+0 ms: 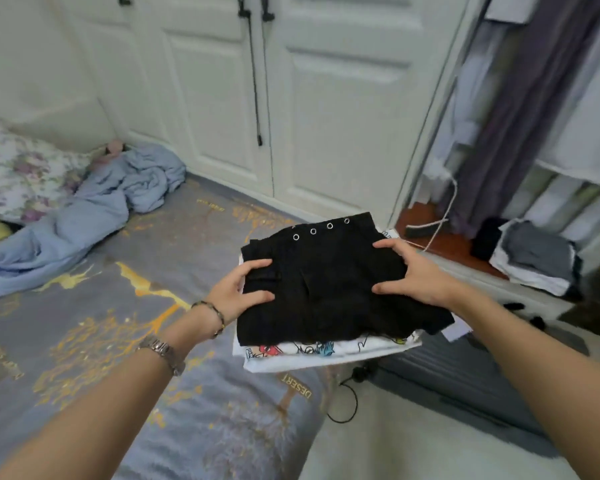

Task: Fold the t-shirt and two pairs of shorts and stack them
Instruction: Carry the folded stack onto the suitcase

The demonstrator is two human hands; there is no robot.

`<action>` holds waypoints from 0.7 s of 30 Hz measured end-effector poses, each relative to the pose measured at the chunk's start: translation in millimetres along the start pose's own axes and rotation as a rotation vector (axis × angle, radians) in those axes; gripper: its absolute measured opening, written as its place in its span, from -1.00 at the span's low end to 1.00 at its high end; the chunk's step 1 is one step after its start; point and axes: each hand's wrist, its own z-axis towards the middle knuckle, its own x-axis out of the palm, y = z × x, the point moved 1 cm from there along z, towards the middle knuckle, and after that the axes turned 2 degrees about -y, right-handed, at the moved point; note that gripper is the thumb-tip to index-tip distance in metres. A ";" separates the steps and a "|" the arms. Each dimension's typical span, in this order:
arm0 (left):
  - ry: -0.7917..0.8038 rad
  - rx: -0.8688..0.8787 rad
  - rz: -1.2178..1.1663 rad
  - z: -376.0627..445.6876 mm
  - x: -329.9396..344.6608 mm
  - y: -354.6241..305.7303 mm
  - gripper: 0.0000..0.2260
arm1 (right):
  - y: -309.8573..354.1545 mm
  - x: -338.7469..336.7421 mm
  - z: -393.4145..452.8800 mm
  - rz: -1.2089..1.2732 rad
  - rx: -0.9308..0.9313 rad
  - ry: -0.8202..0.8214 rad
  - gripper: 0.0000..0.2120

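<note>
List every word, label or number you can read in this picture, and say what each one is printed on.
"DESERT": gold print on the grey bedsheet, upside down from this view.
Other gold lettering on the bedsheet, near the blue blanket and by the left arm: too blurred to read.
Cartoon print on the white t-shirt: pictures only, no readable words.
Black shorts: no text.

You have two hands in view, left hand and right hand, both on one stack. That stack shows one white t-shirt at the bottom and black shorts on top; whether one pair or two, you cannot tell. Four metal eyelets line the shorts' far edge. Your left wrist carries one bracelet and one watch. One blue sheet lies crumpled at the bed's far edge.
</note>
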 end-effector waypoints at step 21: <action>0.585 0.172 0.209 28.9 429.2 -193.1 -0.55 | -157.1 -305.0 -331.6 0.042 0.311 -0.555 -0.34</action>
